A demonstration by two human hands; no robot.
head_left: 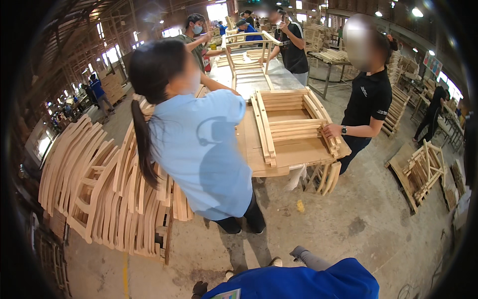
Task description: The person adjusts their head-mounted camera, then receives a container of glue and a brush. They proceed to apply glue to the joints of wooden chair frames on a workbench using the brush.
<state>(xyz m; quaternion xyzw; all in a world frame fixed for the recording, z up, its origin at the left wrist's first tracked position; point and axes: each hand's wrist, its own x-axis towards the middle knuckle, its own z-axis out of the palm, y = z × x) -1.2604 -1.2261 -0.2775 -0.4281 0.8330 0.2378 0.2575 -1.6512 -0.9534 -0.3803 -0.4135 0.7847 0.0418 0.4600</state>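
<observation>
My right hand (pixel 299 253), in a grey glove below a grey sleeve, hangs over the concrete floor in front of my blue top (pixel 303 281). At the lower edge, my left hand (pixel 199 289) shows only in part, in a dark glove. Neither hand visibly touches anything, and how the fingers are set is too small to make out. Ahead, stacked wooden chair frames (pixel 269 130) lie on a cardboard-covered table (pixel 251 158). A person in a black shirt (pixel 369 99) rests a hand on them. A person in light blue (pixel 209 154) stands at the table's left side.
Many curved wooden parts (pixel 117 209) are piled at the left. Further along the table, a chair frame (pixel 251 60) stands upright among several people. More wooden frames (pixel 425 167) sit on a board at the right. A yellow scrap (pixel 300 206) lies on the floor.
</observation>
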